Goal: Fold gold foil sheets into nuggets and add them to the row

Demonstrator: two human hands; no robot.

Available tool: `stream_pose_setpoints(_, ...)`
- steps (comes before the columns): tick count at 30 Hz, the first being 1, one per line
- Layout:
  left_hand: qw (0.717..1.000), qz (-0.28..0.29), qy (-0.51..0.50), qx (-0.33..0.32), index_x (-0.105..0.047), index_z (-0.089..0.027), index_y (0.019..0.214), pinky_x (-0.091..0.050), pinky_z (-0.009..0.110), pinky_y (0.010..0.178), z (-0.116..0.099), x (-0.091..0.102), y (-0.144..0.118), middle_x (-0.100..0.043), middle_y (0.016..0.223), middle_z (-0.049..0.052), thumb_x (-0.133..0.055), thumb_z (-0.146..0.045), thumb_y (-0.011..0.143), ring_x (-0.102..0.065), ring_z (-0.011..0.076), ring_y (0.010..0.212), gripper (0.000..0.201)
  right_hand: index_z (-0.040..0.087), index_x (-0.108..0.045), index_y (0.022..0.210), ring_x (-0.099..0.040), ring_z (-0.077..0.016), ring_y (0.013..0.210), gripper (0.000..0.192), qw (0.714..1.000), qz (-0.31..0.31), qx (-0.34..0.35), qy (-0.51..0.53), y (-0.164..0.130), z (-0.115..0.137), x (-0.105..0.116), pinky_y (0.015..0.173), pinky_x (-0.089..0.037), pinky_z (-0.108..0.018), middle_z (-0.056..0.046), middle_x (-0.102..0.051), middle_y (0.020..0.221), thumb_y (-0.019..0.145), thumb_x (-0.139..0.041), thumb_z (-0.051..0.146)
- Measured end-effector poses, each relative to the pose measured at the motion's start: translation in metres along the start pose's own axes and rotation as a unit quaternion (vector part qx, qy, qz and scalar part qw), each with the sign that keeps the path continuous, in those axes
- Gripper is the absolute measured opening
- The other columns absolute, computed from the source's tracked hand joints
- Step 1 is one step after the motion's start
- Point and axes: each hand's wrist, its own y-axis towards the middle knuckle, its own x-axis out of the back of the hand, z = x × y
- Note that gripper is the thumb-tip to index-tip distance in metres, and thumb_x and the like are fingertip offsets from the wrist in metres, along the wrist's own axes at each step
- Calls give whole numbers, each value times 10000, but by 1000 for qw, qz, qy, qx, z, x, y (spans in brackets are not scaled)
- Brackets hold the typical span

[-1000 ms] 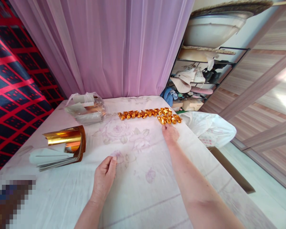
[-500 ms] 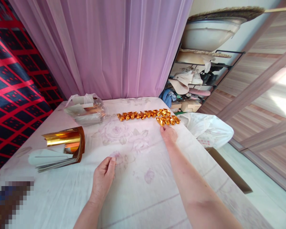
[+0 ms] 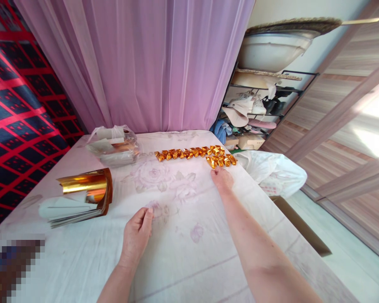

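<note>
The right hand (image 3: pixel 222 179) reaches far across the bench (image 3: pixel 177 261), thumb and fingers together at the near left end of a short row (image 3: pixel 221 161) of gold foil pieces. Its fingertips meet the leftmost piece there, but whether they pinch it or only touch it I cannot tell. The left hand (image 3: pixel 137 233) is nearer the body, loosely curled with the thumb laid along the forefinger; nothing shows in it, and the inside of the curl is hidden. It is well apart from the foil, beside a printed flower on the pale cloth. The short row lies close to the bench's right edge, just in front of the right end of a long row (image 3: pixel 185 154) of similar folded pieces, which runs leftward, packed side by side. On the left of the bench, sheets (image 3: pixel 107 189) stand bent in a curve, gold on some faces and white or grey on others. Behind them, a clear bag (image 3: pixel 113 145) holds more papers, some of them coppery. A purple curtain (image 3: pixel 145 63) hangs beyond the far edge, with a red and dark checked cloth (image 3: pixel 19 105) to its left. To the right are a rack (image 3: pixel 292 89) with shoes, a basin (image 3: pixel 273 52) at its top, and a white bag (image 3: pixel 282 170) by the bench's edge.
</note>
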Motion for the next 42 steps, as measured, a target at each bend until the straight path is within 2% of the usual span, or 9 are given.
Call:
stream_pose_setpoints(8,1000,0,-2,-1,-497,-222,670,-338,217,440,1,-1,2,-403,447,-73,-447,-590,869,-422,115,414,421,210,-676,1062,-631,-187,989,259,999,-8,37,25,-9,-4,-3,842,-444,-271,-75,-660,1123,911,-506,334)
stream_pose_setpoints(13,1000,-5,5,-9,-504,-224,673,-339,223,452,-1,-1,3,-414,442,-73,-454,-601,854,-435,121,417,421,173,-648,1189,-590,-208,1102,343,997,-24,68,32,-24,-4,-7,968,-399,-279,-119,-610,1215,889,-542,300)
stream_pose_setpoints(18,1000,-14,0,-18,-507,-226,664,-327,222,445,-6,-1,4,-410,431,-78,-479,-590,823,-427,117,403,399,156,-648,1223,-538,-234,1174,384,993,-26,114,34,-44,-4,-11,1035,-355,-310,-136,-593,1277,874,-543,275)
stream_pose_setpoints(23,999,-22,-12,-22,-499,-225,650,-320,220,439,-13,-1,1,-395,414,-83,-483,-579,802,-418,115,393,385,184,-655,1223,-519,-227,1206,387,985,-16,169,39,-76,3,-12,1052,-342,-303,-109,-609,1286,854,-564,260)
stream_pose_setpoints(26,999,-24,-23,-24,-496,-223,646,-325,217,443,-14,-2,1,-401,412,-82,-489,-568,805,-424,112,392,380,171,-668,1206,-507,-229,1236,367,978,-16,200,52,-103,14,-16,1073,-327,-301,-124,-592,1314,873,-534,246)
stream_pose_setpoints(31,998,-37,-51,-24,-491,-222,656,-355,226,448,-9,-2,7,-414,409,-76,-435,-616,803,-431,119,386,424,221,-706,1117,-516,-193,1230,299,962,-7,262,81,-149,33,-26,1074,-325,-265,-80,-607,1300,880,-525,221)
stream_pose_setpoints(34,997,-28,-61,-25,-492,-220,649,-373,225,449,-7,2,7,-434,415,-73,-456,-620,787,-436,116,387,424,228,-694,1141,-516,-206,1229,308,955,-4,283,94,-164,37,-29,1075,-329,-295,-70,-609,1298,883,-525,225)
stream_pose_setpoints(38,998,-19,-62,-26,-518,-213,629,-381,225,441,-4,14,-3,-442,413,-75,-520,-604,756,-437,113,387,410,223,-693,1142,-518,-230,1231,312,952,-1,288,104,-168,34,-27,1064,-340,-337,-81,-604,1313,879,-525,213)
stream_pose_setpoints(42,996,-56,-72,-25,-540,-206,633,-354,224,428,1,34,-15,-429,415,-79,-553,-591,752,-424,109,385,403,222,-713,1090,-549,-247,1183,288,951,10,288,115,-165,40,-25,1022,-369,-360,-85,-634,1273,870,-528,198)
